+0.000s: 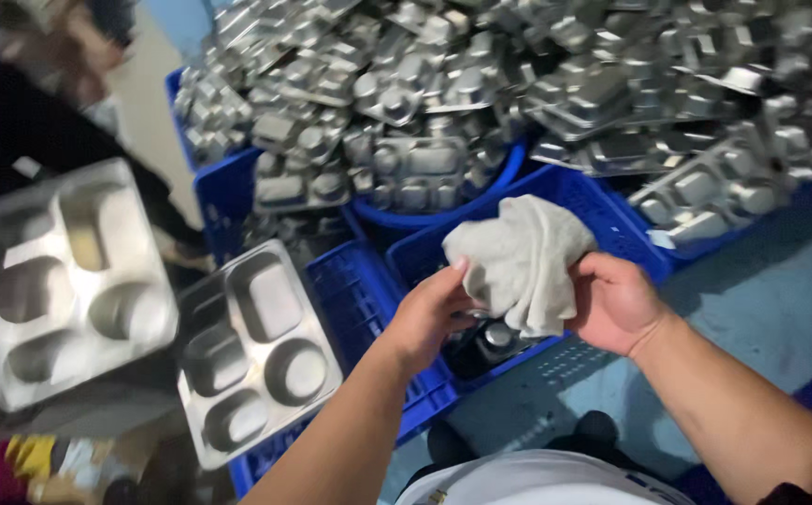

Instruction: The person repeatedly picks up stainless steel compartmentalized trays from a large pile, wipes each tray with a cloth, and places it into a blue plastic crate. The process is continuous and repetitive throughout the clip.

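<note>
Both your hands are on the cloth [521, 262], held up over the blue crate [602, 220] in front of you. L hand [429, 313] comes in from below-left, fingers curled narrow onto the cloth's lower left edge, thumb up against it. R hand [614, 301] grips the right side, fingers wrapped in under the bunched fabric; fingertips hidden, so can't tell how deep the grip goes. Judgement: the two-handed hold keeps the cloth gathered into a wad rather than hanging loose, which suits wiping or re-bunching.

Cloth: off-white/grey, soft, crumpled into a rounded lump w/ folds across the top. Looks dull, maybe damp; can't confirm. Something dark and shiny sits just under it inside the crate, too blurred to name.

Surroundings: a steel compartment tray [256, 351] lies tilted on the edge of a second blue crate [359, 309] to your left, cavities facing up, within easy reach of L hand. Further left, another tray [69, 281], motion-blurred; it appears to be held by a different person in dark clothing [13, 131], though their hand isn't clear. Behind, a big heap of trays [518, 84] piled mostly face-down across several blue crates and a round blue tub [443, 217]. Judgement: face-down stacking likely lets them drain. Floor [780, 299] to the right is blue-grey.
</note>
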